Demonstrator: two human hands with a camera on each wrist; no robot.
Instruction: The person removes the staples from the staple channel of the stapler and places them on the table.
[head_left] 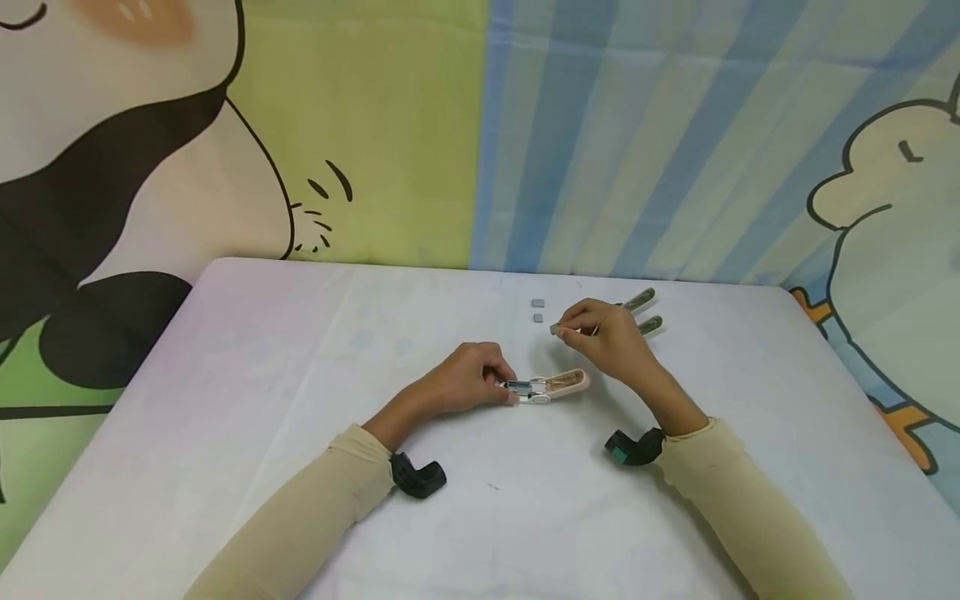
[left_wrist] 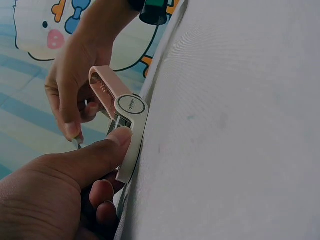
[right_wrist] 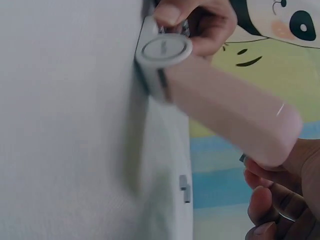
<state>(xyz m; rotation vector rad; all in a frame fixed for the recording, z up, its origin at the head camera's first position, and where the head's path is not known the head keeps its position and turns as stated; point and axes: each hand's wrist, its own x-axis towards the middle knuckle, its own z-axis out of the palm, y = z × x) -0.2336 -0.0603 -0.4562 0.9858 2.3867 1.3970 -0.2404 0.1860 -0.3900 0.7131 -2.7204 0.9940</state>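
My left hand [head_left: 468, 377] grips the white base of a pink-and-white stapler [head_left: 567, 382], its thumb [left_wrist: 102, 155] pressed near the hinge. The stapler's top is swung wide open, with its metal magazine exposed in the head view. Beyond it, my right hand [head_left: 611, 337] pinches a small grey strip of staples [head_left: 555, 329] between thumb and fingertips, above the table and apart from the stapler. In the right wrist view the pink top [right_wrist: 230, 105] covers part of that hand.
Two small grey staple strips [head_left: 537, 303] lie on the white table [head_left: 420, 517] left of my right hand. Behind that hand are two slender olive-handled tools [head_left: 651, 324], partly hidden, their kind unclear. A patterned cloth [head_left: 375, 125] hangs along the far edge.
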